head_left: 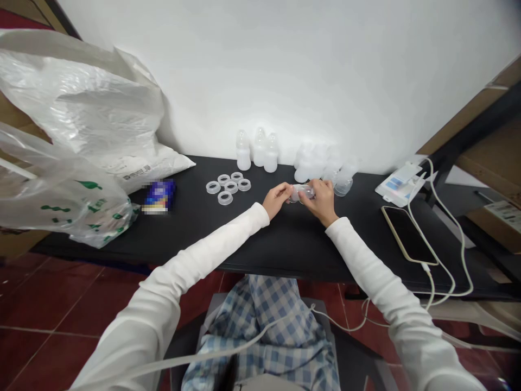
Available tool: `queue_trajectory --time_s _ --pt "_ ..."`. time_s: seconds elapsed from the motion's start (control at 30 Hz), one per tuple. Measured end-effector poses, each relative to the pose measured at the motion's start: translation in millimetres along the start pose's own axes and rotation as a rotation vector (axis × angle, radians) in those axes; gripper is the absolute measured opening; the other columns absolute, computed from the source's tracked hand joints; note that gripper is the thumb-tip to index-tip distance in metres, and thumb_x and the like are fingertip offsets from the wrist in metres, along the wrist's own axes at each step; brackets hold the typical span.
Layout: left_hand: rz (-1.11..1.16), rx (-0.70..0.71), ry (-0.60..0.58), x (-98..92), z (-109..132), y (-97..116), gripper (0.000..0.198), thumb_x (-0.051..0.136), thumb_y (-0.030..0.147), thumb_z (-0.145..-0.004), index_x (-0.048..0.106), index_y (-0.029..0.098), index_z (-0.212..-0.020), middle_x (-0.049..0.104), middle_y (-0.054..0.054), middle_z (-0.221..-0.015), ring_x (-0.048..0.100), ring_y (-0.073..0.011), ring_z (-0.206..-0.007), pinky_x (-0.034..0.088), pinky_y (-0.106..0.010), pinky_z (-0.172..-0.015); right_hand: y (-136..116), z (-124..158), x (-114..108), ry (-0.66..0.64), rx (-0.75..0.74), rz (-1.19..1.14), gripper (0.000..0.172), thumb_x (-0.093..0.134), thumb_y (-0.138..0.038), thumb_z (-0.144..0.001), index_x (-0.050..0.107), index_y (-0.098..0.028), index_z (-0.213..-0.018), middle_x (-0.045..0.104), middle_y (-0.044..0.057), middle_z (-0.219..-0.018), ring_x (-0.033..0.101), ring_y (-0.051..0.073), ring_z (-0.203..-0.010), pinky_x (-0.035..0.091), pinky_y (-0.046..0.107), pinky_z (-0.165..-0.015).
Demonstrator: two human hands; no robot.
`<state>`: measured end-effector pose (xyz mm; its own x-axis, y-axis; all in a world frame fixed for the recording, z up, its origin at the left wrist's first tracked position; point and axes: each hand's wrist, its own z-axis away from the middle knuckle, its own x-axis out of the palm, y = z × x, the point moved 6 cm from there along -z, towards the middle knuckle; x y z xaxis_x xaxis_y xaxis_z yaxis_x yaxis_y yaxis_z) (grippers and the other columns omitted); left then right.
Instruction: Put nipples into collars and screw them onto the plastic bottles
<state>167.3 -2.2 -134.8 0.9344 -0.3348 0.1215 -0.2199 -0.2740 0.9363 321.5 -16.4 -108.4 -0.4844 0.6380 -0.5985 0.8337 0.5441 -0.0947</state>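
Head view: two bare hands hold a small see-through bottle part (299, 189) between them, low over the black table (195, 228). It lies on its side, in front of the white bottles (313, 161) by the wall. Fingers hide some of it, so I can't tell just what shape it is, or if it touches the table.

It looks smooth, so it could slip if one hand lets go too soon or squeezes crooked. Then it might drop and roll. Some clear caps (343, 185) sit just past the right hand (321, 201), so a quick poke of the knuckles could knock them over. If the left arm swings out wide, it could push the loose rings (230, 187) about.

Both arms reach up and in from the sides, and the hands nearly meet. The left hand (277, 199) is mostly closed, with its thumb and fingers pinching the left end. The right hand bends round the right end, partly closed, with its thumb near the body and its fingers on the far side. Both wrists are over the table, and the white sleeves (222, 239) stop there.
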Motion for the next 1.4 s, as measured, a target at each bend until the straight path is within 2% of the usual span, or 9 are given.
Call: queue_trajectory --time_s 0.1,0.23,0.37,0.53,0.73,0.93,1.17,1.4 --pt "0.114 -0.087 0.038 0.0 1.1 -3.4 0.054 0.071 0.067 -0.080 0.054 0.018 -0.068 0.049 0.002 -0.069 0.046 -0.0098 -0.065 0.044 -0.025 -0.063 -4.9 -0.9 1.2 -0.009 0.001 -0.030 0.035 0.055 -0.050 -0.094 0.048 -0.024 -0.073 0.043 -0.004 -0.056 0.043 0.017 -0.057 0.035 0.036 -0.073" --pt "0.198 -0.154 0.081 -2.9 1.3 -5.0 0.051 0.074 0.061 -0.080 0.050 0.018 -0.067 0.046 0.003 -0.068 0.045 -0.0088 -0.064 0.041 -0.024 -0.060 -12.8 -2.2 2.8 -0.036 0.056 -0.078 0.036 0.056 -0.053 -0.094 0.047 -0.024 -0.073 0.043 -0.005 -0.054 0.042 0.016 -0.056 0.036 0.036 -0.073" --pt "0.155 -0.086 0.031 -1.3 -0.8 1.4 0.051 0.074 0.064 -0.079 0.056 0.018 -0.070 0.051 0.003 -0.067 0.050 -0.0094 -0.066 0.043 -0.024 -0.062 -11.1 -2.6 -2.2 -0.012 0.157 -0.107 0.036 0.054 -0.054 -0.095 0.049 -0.024 -0.077 0.046 -0.004 -0.056 0.041 0.017 -0.057 0.034 0.035 -0.070" --pt "0.067 -0.020 -0.054 3.6 -1.1 1.5 0.042 0.084 0.052 -0.073 0.064 0.018 -0.088 0.063 0.001 -0.079 0.060 -0.0111 -0.075 0.049 -0.026 -0.073 0.0 -1.2 -7.5 0.035 0.293 -0.113 0.041 0.048 -0.057 -0.097 0.043 -0.025 -0.071 0.047 -0.002 -0.057 0.039 0.017 -0.059 0.034 0.035 -0.068" --pt "-0.059 0.054 -0.076 0.6 -1.4 2.4 0.031 0.081 0.041 -0.076 0.063 0.018 -0.086 0.065 0.000 -0.078 0.062 -0.0116 -0.074 0.051 -0.028 -0.075 -0.5 -0.5 -5.6 0.037 0.276 -0.081 0.046 0.045 -0.056 -0.098 0.038 -0.025 -0.065 0.043 -0.003 -0.052 0.035 0.016 -0.055 0.034 0.035 -0.065" --pt "-0.127 0.000 0.030 -5.2 -2.2 -0.8 0.017 0.075 0.021 -0.075 0.059 0.017 -0.075 0.062 0.004 -0.068 0.056 -0.0083 -0.066 0.046 -0.023 -0.067 -2.6 -0.8 -2.7 0.016 0.268 -0.076 0.047 0.054 -0.054 -0.094 0.036 -0.025 -0.061 0.039 -0.004 -0.049 0.034 0.016 -0.054 0.036 0.036 -0.067" --pt "0.013 -0.091 0.058 -9.7 -11.0 -14.9 0.028 0.072 0.024 -0.077 0.048 0.018 -0.065 0.056 0.007 -0.058 0.054 -0.0070 -0.060 0.046 -0.022 -0.064 -6.3 -4.2 1.0 -0.045 0.258 -0.169 0.045 0.059 -0.058 -0.091 0.043 -0.024 -0.065 0.045 -0.003 -0.054 0.039 0.016 -0.058 0.038 0.035 -0.069" --pt "-0.028 -0.076 0.057 -18.7 -15.6 -13.9 0.032 0.073 0.024 -0.075 0.045 0.019 -0.062 0.056 0.006 -0.055 0.053 -0.0060 -0.054 0.043 -0.021 -0.059 -6.0 -5.6 3.9 -0.126 0.214 -0.283 0.043 0.057 -0.066 -0.091 0.054 -0.024 -0.078 0.058 0.000 -0.069 0.052 0.018 -0.066 0.045 0.034 -0.070"
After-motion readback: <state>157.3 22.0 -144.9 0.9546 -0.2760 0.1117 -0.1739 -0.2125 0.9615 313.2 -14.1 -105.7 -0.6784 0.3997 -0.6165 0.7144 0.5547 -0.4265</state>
